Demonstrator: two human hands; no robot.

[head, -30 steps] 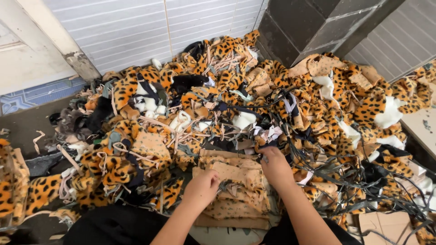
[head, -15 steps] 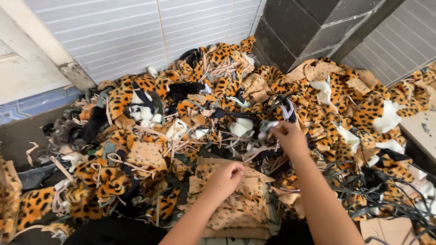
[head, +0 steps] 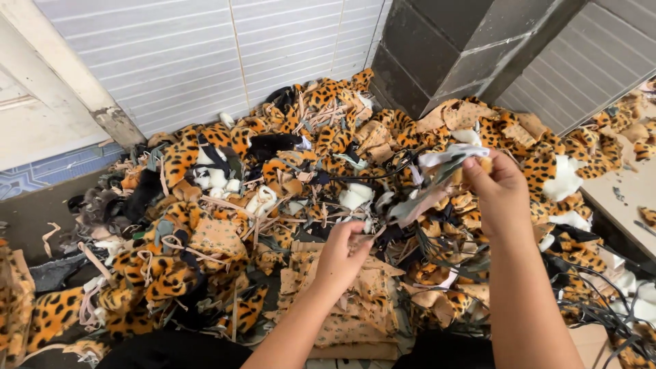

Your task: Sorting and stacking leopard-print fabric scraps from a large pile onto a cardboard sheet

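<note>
floor heap of leopard-print offcuts, both hands engaged

setting: a white ribbed wall (head: pixel 205 55) backs the scene, a dark block pillar (head: pixel 444 48) stands right of centre, and a dark floor (head: pixel 41 212) shows at far left. a large heap of leopard-print scraps (head: pixel 205 157) covers the floor from left to right, mixed with white fleece pieces and thin trimmings.

left to centre: a flat stack of tan spotted pieces (head: pixel 355 301) lies directly before the person. the left hand (head: pixel 345 253) rests over the stack's upper edge, its grip pinched shut on a thin strip that runs up toward the lifted bundle; whether it also presses the stack cannot be told.

right: the right hand (head: pixel 502 188) is raised above the heap, its grip clenched on a bundle of mixed scraps (head: pixel 437 181), white, grey and tan, held clear of the pile. dark cords (head: pixel 601 307) lie tangled across the lower right, near a pale table (head: pixel 629 184) at the edge.

risks, as judged: strips hanging from the bundle may snag the cords or neighbouring scraps and drag them onto the sorted stack. the loose pinch could let small pieces drop back into the heap. a sideways tug might skew the stack.
</note>
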